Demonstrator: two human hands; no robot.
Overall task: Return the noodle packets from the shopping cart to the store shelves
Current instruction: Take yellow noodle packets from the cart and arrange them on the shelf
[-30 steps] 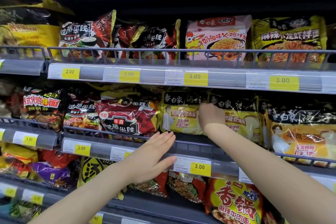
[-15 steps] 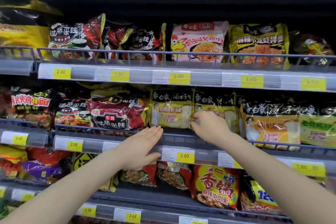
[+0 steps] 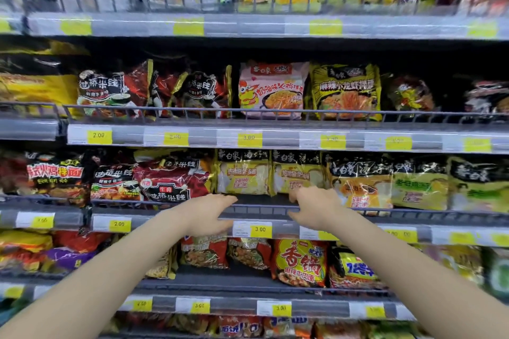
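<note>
Two yellow-and-black noodle packets stand side by side on the middle shelf: the left packet (image 3: 242,173) and the right packet (image 3: 296,173). My left hand (image 3: 208,215) hovers flat, fingers straight, at the wire rail (image 3: 264,208) just below the left packet and holds nothing. My right hand (image 3: 316,210) is at the rail below the right packet, fingers loosely bent, its fingertips close under the packet's lower edge. Neither hand grips a packet. The shopping cart is out of view.
Red rice-noodle packets (image 3: 170,181) lie left of the yellow ones, orange (image 3: 360,187) and green (image 3: 418,190) packets to the right. Shelves above and below are packed with packets behind wire rails. Yellow price tags (image 3: 260,229) line each shelf edge.
My right hand has come down and back from the yellow packet's face to the rail. My left hand has risen to the rail. The view has tilted upward.
</note>
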